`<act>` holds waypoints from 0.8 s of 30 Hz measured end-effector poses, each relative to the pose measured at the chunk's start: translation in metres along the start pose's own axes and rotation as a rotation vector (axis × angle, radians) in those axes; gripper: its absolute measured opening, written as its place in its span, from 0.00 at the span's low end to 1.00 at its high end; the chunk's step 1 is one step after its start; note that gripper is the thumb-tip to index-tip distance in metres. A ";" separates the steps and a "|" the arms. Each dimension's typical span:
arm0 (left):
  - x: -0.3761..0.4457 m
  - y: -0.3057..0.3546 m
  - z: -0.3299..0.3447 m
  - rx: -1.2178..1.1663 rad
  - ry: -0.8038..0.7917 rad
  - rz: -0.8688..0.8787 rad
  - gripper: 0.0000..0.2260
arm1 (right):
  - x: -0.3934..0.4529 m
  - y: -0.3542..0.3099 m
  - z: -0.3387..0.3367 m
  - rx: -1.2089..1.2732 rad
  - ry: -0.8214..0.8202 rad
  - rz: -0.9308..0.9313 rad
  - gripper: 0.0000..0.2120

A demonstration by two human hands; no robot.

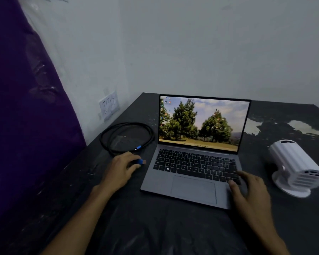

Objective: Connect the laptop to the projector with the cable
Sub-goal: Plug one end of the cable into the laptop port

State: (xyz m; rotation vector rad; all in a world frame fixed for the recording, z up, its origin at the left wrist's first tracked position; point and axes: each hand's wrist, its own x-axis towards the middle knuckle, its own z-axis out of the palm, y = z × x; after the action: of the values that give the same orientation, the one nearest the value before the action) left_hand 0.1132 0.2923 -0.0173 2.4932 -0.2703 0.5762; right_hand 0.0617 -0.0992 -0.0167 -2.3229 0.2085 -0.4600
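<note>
Right hand (247, 190) rests flat on the near right corner of the laptop (193, 173), fingers (233, 183) spread and holding nothing, apparently steadying the base. Left hand (121, 169) lies low over the surface (155, 227), wrist straight, fingers curled around the blue plug (141, 161) at one end of the cable (125, 137). The plug's long axis points right, away from those fingers, toward the laptop's left edge, which stands just beside its metal tip; the port itself is too dark to make out. Beyond the left fingers the rest of the cable lies coiled, its second blue plug (138, 148) free on the coil. The projector (296, 166) sits well apart, right of the right fingers, not yet connected.
</note>
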 end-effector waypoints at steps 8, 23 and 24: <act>0.029 -0.004 0.011 0.070 -0.048 0.030 0.11 | -0.002 -0.004 -0.005 0.048 -0.007 0.023 0.20; 0.057 -0.009 0.016 0.107 -0.174 0.065 0.11 | -0.003 -0.002 0.002 0.015 0.021 0.031 0.21; 0.059 -0.008 0.016 0.110 -0.178 0.066 0.11 | -0.003 -0.002 0.001 0.021 0.021 0.030 0.21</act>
State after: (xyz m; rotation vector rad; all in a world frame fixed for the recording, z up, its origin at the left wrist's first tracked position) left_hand 0.1736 0.2858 -0.0067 2.6552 -0.3995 0.4045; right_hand 0.0595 -0.0964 -0.0169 -2.2920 0.2468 -0.4698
